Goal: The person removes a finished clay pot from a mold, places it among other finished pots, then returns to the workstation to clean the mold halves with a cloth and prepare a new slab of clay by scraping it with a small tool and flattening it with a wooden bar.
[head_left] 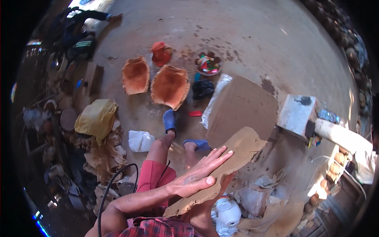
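the left hand [201, 173] lies flat and open on top of a flat slab of brown clay [233, 158], fingers stretched out along it, not clenched. the right hand [209, 209] is under the slab, mostly hidden; it props the slab from below, and i cannot tell how its fingers are set. the slab is tilted up in the air over the person's lap, its wide end pointing away to the right.

just below it sits one white plastic jar [229, 213] among crumpled grey bags [256, 195]. a black cable [114, 181] loops past the left forearm. the person's two feet wear two blue sandals [169, 120] on the concrete floor [252, 35]. to the left lies one white folded wrapper [140, 141], and beyond it a yellow plastic sheet [96, 116] draped over a heap of brown scraps.

a large sheet of brown cardboard [241, 106] lies ahead, with a white block [296, 114] just to its right. farther out i count two orange curved clay pieces [169, 87] side by side, a small red bundle [161, 53] behind them, one black bag [202, 89] and a round dish [208, 64] of coloured bits. at the far left another person [85, 27] is bent down to the floor.
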